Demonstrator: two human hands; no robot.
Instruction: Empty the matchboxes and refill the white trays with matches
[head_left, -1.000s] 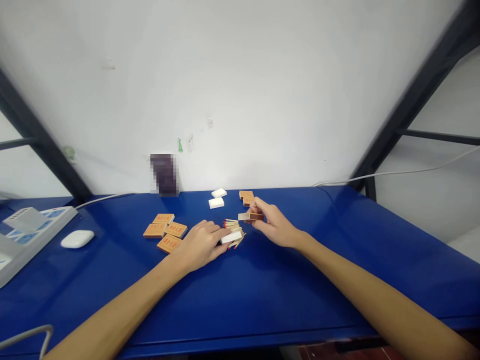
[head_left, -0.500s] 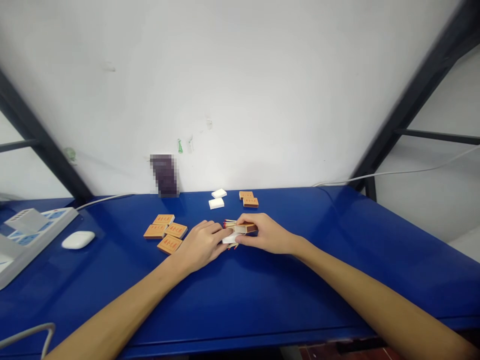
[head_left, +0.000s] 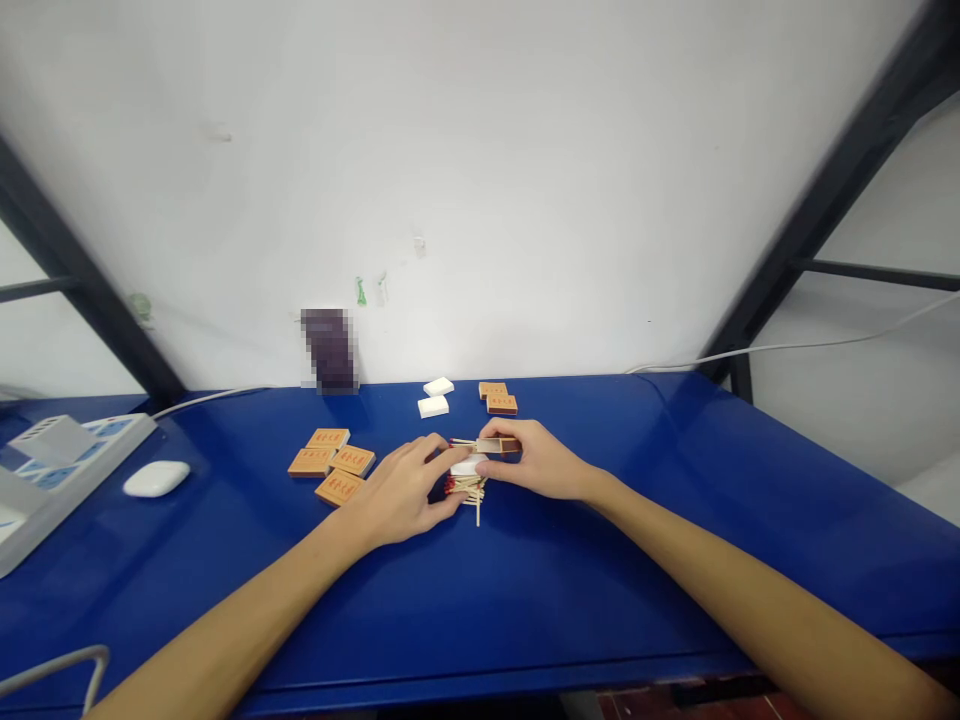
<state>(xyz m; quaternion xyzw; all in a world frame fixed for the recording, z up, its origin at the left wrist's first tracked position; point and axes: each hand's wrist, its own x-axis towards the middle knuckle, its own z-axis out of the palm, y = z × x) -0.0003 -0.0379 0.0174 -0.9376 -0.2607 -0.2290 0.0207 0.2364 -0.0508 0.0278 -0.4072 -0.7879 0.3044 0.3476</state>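
My right hand pinches a brown matchbox sleeve and its white inner tray between thumb and fingers. Under and in front of the tray lies a pile of red-tipped matches, one sticking out toward me. My left hand curves around the pile's left side, thumb and index finger apart. Its index fingertip meets the tray's left end, and the thumb touches the near edge of the matches. Several orange matchboxes lie just left of this hand.
Two white trays and two matchbox sleeves lie near the wall on the blue table. At the left are a white case and a power strip. A blurred dark object leans against the wall.
The tray and sleeve have shifted slightly away from me, uncovering more of the matches. My left thumb has moved off the tray to the pile's near edge, and the left fingers have spread.
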